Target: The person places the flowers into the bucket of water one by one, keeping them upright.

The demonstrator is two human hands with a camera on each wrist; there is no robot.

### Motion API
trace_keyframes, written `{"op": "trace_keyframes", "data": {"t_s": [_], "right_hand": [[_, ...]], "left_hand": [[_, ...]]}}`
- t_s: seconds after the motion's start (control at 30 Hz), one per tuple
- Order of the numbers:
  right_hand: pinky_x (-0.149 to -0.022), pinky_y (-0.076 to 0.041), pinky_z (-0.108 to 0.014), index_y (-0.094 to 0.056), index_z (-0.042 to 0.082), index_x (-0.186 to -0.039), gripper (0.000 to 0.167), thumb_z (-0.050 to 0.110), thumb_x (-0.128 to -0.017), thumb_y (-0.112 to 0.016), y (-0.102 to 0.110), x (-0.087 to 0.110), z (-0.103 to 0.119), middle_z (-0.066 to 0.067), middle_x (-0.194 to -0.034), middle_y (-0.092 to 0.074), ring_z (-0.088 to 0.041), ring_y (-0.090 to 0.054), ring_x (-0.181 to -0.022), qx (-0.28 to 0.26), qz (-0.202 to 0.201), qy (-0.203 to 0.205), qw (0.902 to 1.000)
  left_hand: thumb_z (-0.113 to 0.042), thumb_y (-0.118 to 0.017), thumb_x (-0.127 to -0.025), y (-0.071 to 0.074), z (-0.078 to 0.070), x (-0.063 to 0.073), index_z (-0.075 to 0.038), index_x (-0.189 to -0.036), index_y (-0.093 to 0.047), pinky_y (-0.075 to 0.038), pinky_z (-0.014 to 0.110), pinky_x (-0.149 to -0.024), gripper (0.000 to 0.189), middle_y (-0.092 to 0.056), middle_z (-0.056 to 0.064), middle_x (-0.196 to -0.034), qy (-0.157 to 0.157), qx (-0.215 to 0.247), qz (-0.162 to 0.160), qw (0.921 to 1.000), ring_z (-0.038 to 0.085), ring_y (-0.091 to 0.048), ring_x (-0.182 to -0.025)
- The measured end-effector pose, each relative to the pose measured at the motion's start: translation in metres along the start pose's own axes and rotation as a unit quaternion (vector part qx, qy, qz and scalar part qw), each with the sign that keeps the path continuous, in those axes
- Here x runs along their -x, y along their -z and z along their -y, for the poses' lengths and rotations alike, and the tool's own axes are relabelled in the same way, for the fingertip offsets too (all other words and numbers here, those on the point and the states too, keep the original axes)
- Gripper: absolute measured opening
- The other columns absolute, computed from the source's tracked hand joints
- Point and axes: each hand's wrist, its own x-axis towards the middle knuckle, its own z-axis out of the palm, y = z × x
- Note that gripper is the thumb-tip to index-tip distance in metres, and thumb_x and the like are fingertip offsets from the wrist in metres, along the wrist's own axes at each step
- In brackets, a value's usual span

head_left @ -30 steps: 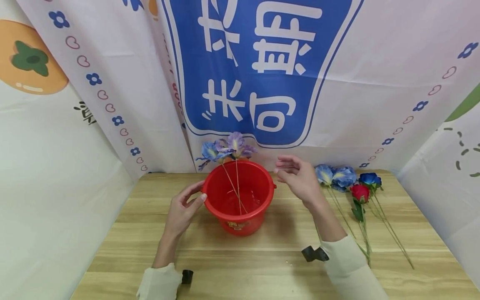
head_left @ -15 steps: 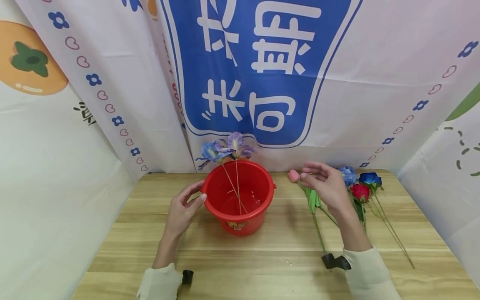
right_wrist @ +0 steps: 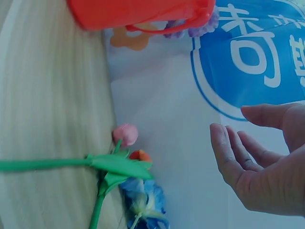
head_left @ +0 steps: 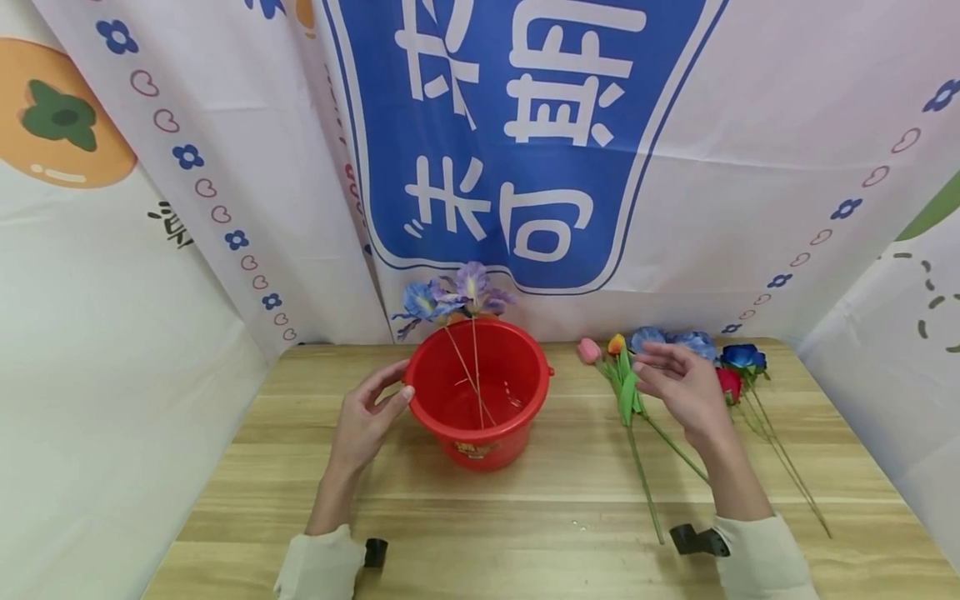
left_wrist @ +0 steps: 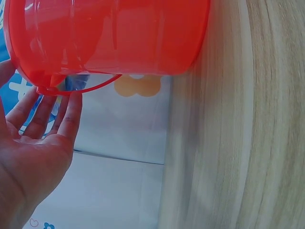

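Observation:
My left hand (head_left: pixel 366 422) rests on the left side of a red bucket (head_left: pixel 487 454), its fingers straight beside the handle lug and its thumb at the rim. Two artificial irises, one blue (head_left: pixel 422 303) and one purple (head_left: pixel 472 285), lean in the bucket with their blooms above the far rim. Holding nothing, my right hand (head_left: pixel 688 390) hovers over the flowers on the right, fingers loosely bent and thumb apart. Just left of it lie a pink tulip (head_left: pixel 588 351) and an orange tulip (head_left: pixel 617 344) with green leaves (right_wrist: pixel 121 164).
Blue irises (head_left: pixel 696 343), a blue rose (head_left: pixel 744 357) and a partly hidden red rose (head_left: pixel 730 384) lie at the right of the wooden table (head_left: pixel 465 533). A printed cloth (head_left: pixel 705 217) hangs along the table's back edge.
My right hand has moved right, away from the bucket, bringing first the pink tulip and then the orange one into sight. My left hand has stayed at the bucket.

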Motion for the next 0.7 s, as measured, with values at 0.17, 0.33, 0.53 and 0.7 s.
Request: {"op": "trace_keyframes", "data": {"t_s": [0.17,0.33,0.53,0.7], "right_hand": [[-0.092,-0.064,-0.025,-0.050,-0.003,-0.155,0.058,0.023,-0.107,-0.069,0.005,-0.002,-0.010,-0.010,-0.132,-0.068,0.001,-0.073,-0.105,0.001,0.006,-0.022,0.9997],[-0.092,-0.065,-0.028,-0.049,-0.006,-0.153,0.058,0.020,-0.106,-0.069,0.010,-0.004,-0.023,-0.005,-0.125,-0.072,-0.002,-0.074,-0.103,-0.003,0.011,-0.032,0.9994],[-0.095,-0.065,-0.032,-0.047,-0.008,-0.154,0.060,0.020,-0.105,-0.071,0.016,-0.007,-0.035,-0.016,-0.135,-0.069,0.000,-0.074,-0.102,-0.001,0.030,-0.044,0.9986],[-0.095,-0.065,-0.034,-0.048,-0.007,-0.155,0.061,0.021,-0.105,-0.071,0.017,-0.011,-0.046,-0.015,-0.134,-0.068,-0.006,-0.074,-0.104,0.007,0.062,-0.078,0.9950]], "left_hand": [[-0.002,-0.069,-0.102,0.000,-0.001,0.000,0.004,-0.146,-0.061,-0.060,0.017,-0.097,0.045,-0.061,0.028,-0.146,-0.006,0.001,0.003,1.0000,0.009,-0.062,-0.127],[-0.002,-0.069,-0.102,0.000,0.000,0.000,0.004,-0.146,-0.061,-0.060,0.018,-0.097,0.045,-0.061,0.028,-0.146,-0.004,0.005,0.006,1.0000,0.008,-0.062,-0.128],[-0.001,-0.069,-0.102,0.000,0.000,0.001,0.004,-0.146,-0.061,-0.060,0.019,-0.096,0.045,-0.062,0.026,-0.147,-0.001,0.007,0.004,1.0000,0.009,-0.061,-0.128],[-0.002,-0.069,-0.102,0.000,0.000,0.001,0.004,-0.146,-0.061,-0.060,0.018,-0.096,0.045,-0.061,0.026,-0.147,-0.003,0.004,0.004,1.0000,0.008,-0.061,-0.128]]}}
